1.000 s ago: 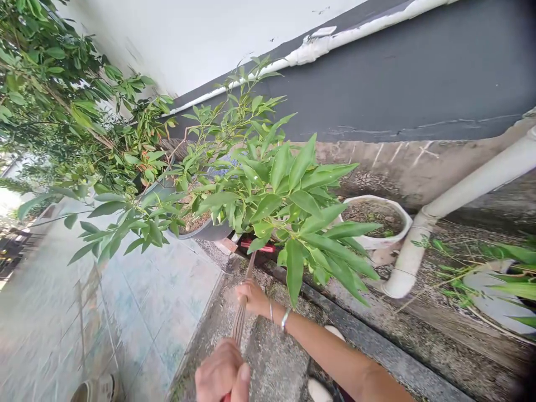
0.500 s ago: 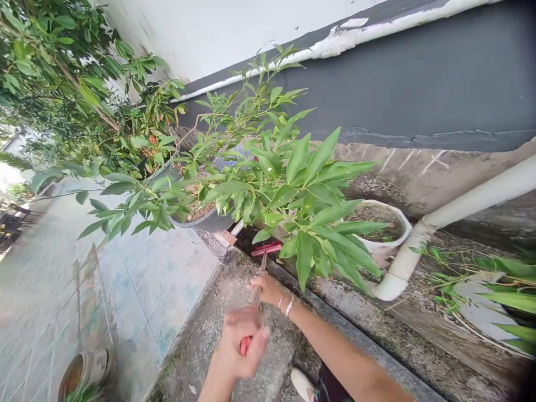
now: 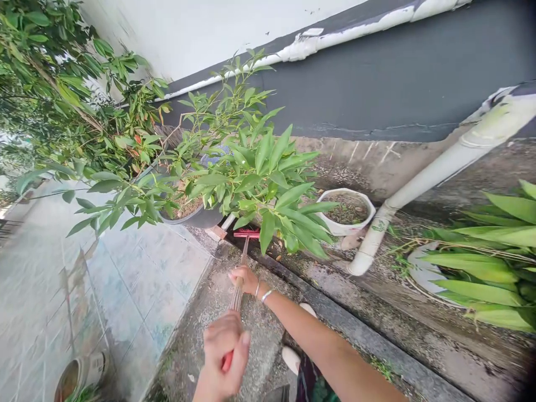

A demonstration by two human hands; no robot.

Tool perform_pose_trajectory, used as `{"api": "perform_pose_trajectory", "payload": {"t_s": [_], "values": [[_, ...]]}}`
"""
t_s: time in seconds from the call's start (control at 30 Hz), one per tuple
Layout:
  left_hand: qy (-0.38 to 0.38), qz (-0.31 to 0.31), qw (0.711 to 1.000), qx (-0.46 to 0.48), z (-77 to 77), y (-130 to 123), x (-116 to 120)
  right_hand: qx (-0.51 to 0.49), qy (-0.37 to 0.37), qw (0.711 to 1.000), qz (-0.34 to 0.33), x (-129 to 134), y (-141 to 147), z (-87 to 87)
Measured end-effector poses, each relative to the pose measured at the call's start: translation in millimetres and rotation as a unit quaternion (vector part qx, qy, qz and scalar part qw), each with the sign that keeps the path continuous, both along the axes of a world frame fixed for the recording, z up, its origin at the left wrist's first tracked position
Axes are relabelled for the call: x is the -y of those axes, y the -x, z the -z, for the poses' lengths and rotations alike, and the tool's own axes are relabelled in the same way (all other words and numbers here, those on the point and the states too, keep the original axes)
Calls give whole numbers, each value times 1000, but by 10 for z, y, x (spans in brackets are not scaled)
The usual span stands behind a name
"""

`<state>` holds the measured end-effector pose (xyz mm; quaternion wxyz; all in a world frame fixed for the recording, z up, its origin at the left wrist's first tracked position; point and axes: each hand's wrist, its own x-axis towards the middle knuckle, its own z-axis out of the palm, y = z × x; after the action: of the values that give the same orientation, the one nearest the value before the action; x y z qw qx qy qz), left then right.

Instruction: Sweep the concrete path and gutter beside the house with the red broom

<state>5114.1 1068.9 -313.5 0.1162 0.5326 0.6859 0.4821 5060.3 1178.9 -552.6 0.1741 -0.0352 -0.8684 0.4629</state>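
A long-handled tool has a red head point(image 3: 247, 233) low in the gutter under the leaves, and its striped pole point(image 3: 237, 296) runs back toward me. My left hand point(image 3: 226, 349) is wrapped round the red-tipped near end of the pole. Farther along, my right hand point(image 3: 245, 278), with bracelets at the wrist, grips the same pole. Green leaves of a potted plant point(image 3: 272, 195) hang just over the tool's head and partly hide the gutter.
A dark round pot point(image 3: 201, 216) stands left of the tool's head. On the right are a white pot point(image 3: 347, 211), a slanting white drainpipe point(image 3: 419, 184) and a broad-leaved plant point(image 3: 486, 268). A bucket point(image 3: 81, 374) stands lower left on pale tiles. My shoes show below.
The view has shifted, so the plants and pots sit farther left and more of the right side shows. Both hands still hold the pole, and the tool's red head remains in the gutter.
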Motion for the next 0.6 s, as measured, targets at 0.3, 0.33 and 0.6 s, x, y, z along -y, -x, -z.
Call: {"api": "perform_pose_trajectory", "payload": {"t_s": [0.3,0.33,0.6], "values": [[-42,87,969,229,-273,-87,-86,114,12,993,38,100,-1261,-40],[-59,72,961,262,-341,-73,-32,141,13,988,57,182,-1447,-106],[-109,41,949,292,-805,-92,219,102,40,985,135,564,-1819,-512]]}}
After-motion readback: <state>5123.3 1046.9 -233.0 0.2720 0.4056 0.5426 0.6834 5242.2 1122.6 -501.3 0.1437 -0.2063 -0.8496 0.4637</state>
